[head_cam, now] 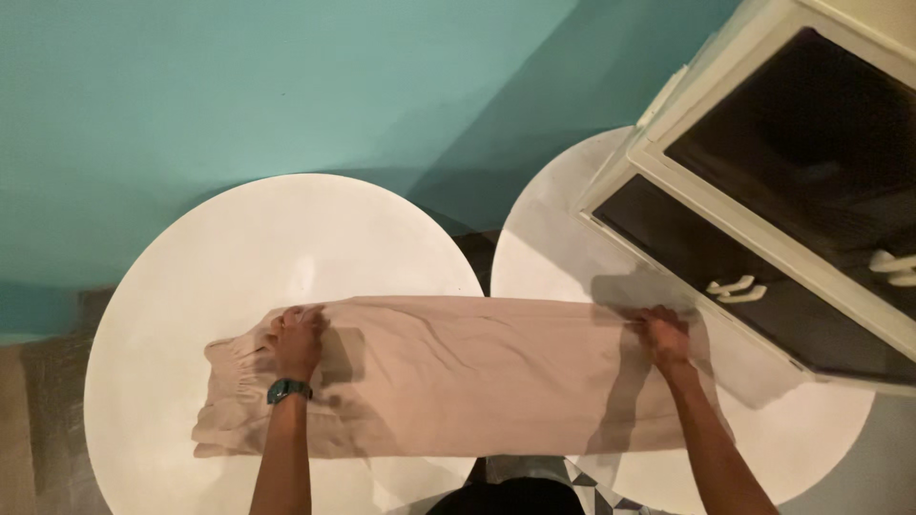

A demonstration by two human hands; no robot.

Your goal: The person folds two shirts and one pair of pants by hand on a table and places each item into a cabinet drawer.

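Two hands on one cloth [458,367]. Left hand [298,341], palm down, fingers spread flat near the gathered elastic end; pressing, nothing closed in the grip. Green-faced watch [287,389] on that wrist. Right hand [660,336] at the opposite end, fingers curled onto the top edge; whether the grip pinches the fabric, cannot tell. Cloth is beige, soft, lightly creased, folded into a long band. Long axis runs left to right, waistband end pointing left. It spans the gap between two round white benches, left bench [286,238] and right bench [553,248], lying between and under both hands. Cream cabinet [763,238] with dark glass panels overhangs at right. Teal wall [239,86] behind.
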